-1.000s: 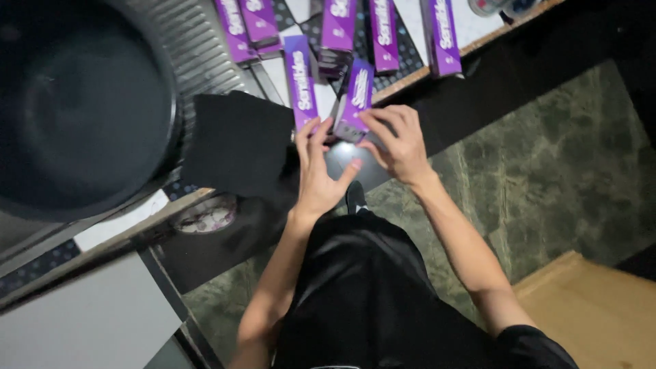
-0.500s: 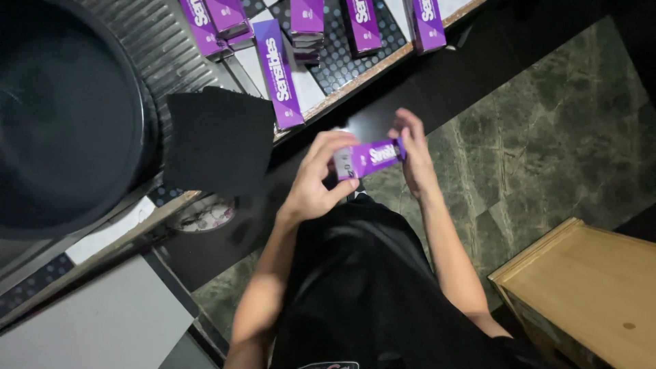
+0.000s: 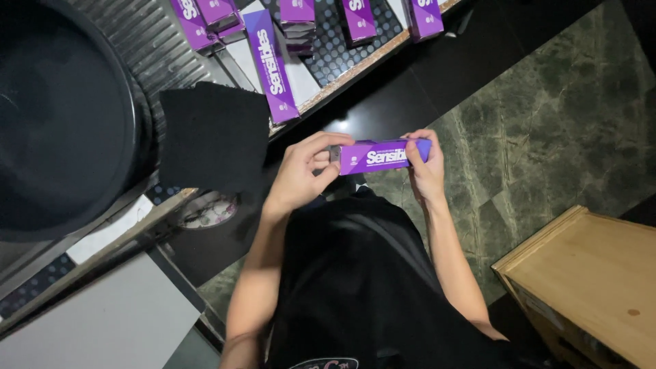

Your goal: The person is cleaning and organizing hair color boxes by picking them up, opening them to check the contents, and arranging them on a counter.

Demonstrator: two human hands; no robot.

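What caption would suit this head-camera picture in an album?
Both hands, left hand and right hand, hold a purple carton above the green stone floor.

Dim scene, light from above, sharp focus, dark corners

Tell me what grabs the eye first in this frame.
A long purple cardboard box held level between both hands at centre: left hand at one end, right hand at the other. More matching purple boxes lie on the perforated worktop at top. A large round black tub fills the upper left, with a square black foam pad beside it.
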